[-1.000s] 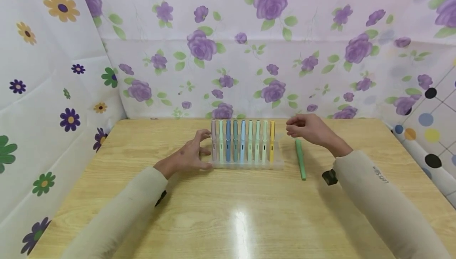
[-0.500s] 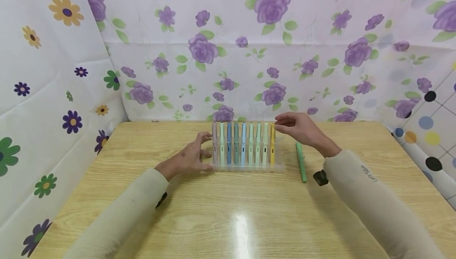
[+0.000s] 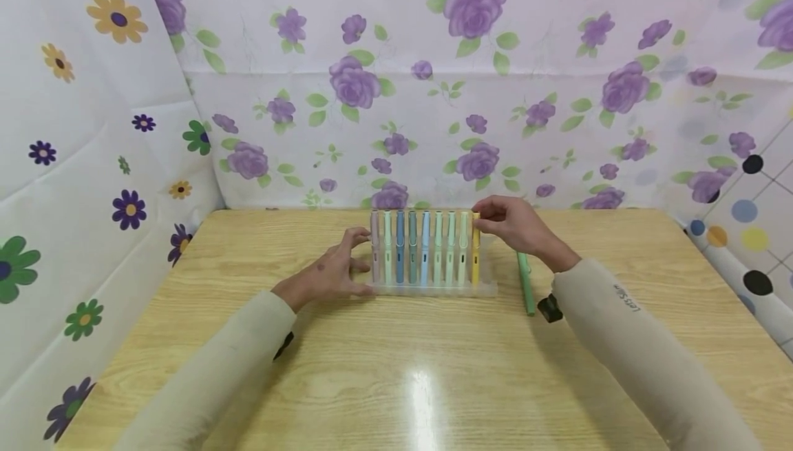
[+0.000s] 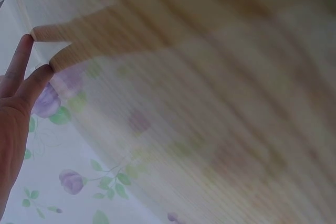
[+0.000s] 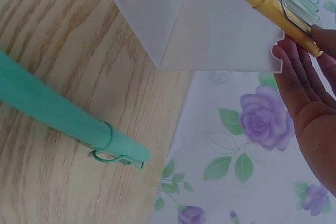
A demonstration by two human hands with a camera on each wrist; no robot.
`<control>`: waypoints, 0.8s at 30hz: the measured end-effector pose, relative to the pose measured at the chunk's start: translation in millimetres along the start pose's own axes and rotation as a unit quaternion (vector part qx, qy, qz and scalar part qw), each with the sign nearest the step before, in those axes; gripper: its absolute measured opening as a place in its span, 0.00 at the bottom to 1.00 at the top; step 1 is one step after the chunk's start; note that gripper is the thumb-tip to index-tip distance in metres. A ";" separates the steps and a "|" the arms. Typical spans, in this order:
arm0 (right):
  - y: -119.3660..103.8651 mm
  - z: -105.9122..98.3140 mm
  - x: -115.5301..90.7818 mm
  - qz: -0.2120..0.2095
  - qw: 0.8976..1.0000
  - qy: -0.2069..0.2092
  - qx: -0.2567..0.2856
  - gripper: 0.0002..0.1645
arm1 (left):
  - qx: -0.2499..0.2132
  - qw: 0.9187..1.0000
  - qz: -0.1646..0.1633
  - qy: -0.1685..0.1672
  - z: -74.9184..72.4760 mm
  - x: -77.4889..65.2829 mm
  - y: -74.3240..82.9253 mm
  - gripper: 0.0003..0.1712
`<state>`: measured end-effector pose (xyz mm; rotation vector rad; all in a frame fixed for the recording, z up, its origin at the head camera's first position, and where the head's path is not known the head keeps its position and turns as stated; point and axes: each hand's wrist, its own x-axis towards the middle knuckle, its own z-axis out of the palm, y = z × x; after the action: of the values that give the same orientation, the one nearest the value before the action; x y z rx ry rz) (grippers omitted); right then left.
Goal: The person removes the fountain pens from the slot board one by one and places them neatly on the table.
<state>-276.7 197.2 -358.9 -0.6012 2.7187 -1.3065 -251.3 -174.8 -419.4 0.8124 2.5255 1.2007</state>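
A clear pen stand (image 3: pixel 489 290) holds a row of several upright capped pens, from mauve on the left to yellow on the right. My left hand (image 3: pixel 328 272) grips its left end, thumb at the front base and fingers farther back. The left wrist view shows two fingertips of this hand (image 4: pixel 16 108), but the pens are out of that view. My right hand (image 3: pixel 511 220) pinches the top of the yellow pen (image 3: pixel 476 258). In the right wrist view, the thumb lies over its cap, with the fingers behind by the stand's notched side panel (image 5: pixel 226 40).
A green pen (image 3: pixel 526 286) lies on the wooden table (image 3: pixel 347 368), right of the stand and below my right forearm. Its clip shows in the right wrist view. Behind the table hangs a floral sheet (image 3: pixel 421 113); more patterned sheets close off both sides.
My right hand has moved left from above the green pen to the yellow pen and now pinches its top. The left hand stays at the stand's left end.
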 end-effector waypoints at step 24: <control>-10.4 -27.5 -9.4 0.019 1.000 0.016 -0.010 0.22 | 0.002 1.000 -0.016 0.001 0.1 1.2 -0.4 0.56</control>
<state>-270.9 215.1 -334.5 -0.5320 2.7592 -1.2924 -252.4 -174.3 -419.8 0.7686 2.5326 1.1876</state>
